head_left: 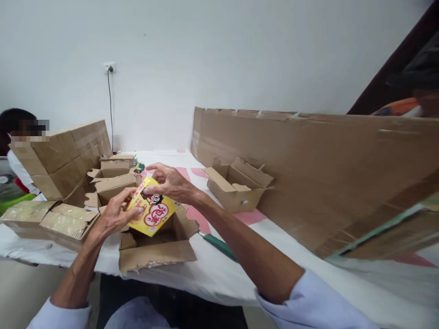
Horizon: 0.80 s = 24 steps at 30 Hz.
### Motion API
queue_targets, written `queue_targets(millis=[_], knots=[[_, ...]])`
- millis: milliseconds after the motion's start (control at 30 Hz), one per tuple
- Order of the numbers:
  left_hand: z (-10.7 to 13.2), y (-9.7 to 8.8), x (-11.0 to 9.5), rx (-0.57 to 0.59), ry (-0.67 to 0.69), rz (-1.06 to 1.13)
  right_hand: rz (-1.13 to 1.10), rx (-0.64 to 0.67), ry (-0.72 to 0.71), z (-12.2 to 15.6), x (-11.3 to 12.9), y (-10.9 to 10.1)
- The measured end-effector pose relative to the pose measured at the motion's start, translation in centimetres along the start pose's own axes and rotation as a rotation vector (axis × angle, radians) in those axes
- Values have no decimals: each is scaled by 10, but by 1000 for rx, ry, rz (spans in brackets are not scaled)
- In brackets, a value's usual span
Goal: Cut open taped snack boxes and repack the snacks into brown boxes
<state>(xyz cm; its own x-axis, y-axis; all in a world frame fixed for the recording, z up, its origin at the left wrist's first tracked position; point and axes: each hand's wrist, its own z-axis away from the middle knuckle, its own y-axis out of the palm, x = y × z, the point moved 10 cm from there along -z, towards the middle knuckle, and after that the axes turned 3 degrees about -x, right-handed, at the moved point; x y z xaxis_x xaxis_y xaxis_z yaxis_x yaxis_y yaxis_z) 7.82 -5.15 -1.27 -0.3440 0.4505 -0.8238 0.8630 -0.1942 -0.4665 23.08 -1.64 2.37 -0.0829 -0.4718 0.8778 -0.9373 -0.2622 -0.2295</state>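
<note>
Both hands grip a yellow printed pack [154, 219] with a cartoon face and red lettering, tilted above an open cardboard box [157, 256]. My left hand [118, 212] pinches its left edge, thumb on the front and fingers behind. At the upper edge, my right hand [173, 183] has its thumb on the front; part of its fingers is raised near the pack's top corner. The cardboard box stands at the table's front edge with torn flaps spread, its inside partly hidden by the pack. A green-handled tool [219, 246], perhaps a knife, lies right of it.
Another open carton [236, 189] stands near a tall cardboard panel [308, 173] on the right. Left are open cartons [116, 183], taped closed boxes [68, 219] and a stack of boxes [68, 155]. A person [20, 132] is at the far left. A pink-patterned white cloth [161, 155] covers the table.
</note>
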Motion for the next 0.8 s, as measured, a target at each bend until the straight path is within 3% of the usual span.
queue_targets(millis=[67,167,267,333,433,500,600,700,800], knots=[[1,-6,12,-101,-49,159,-51,-70,-37,1,0,-7],[11,-24,36,-405,-103,461,-94,-185,-8,16,-25,-13],[24,-19,54,-559,-165,678,-115,-46,167,38,-68,20],[28,-10,56,-532,-188,725,-232,31,210,51,-82,41],[33,-14,59,-492,-188,677,-378,33,203,55,-84,50],[33,-27,67,-501,-179,600,-354,-14,205,48,-88,43],[23,-41,91,-483,-214,472,-243,-183,200,28,-103,20],[4,-35,122,-398,-309,392,-176,-308,209,4,-125,4],[-15,-26,139,-317,-336,373,-162,-325,237,-15,-147,-2]])
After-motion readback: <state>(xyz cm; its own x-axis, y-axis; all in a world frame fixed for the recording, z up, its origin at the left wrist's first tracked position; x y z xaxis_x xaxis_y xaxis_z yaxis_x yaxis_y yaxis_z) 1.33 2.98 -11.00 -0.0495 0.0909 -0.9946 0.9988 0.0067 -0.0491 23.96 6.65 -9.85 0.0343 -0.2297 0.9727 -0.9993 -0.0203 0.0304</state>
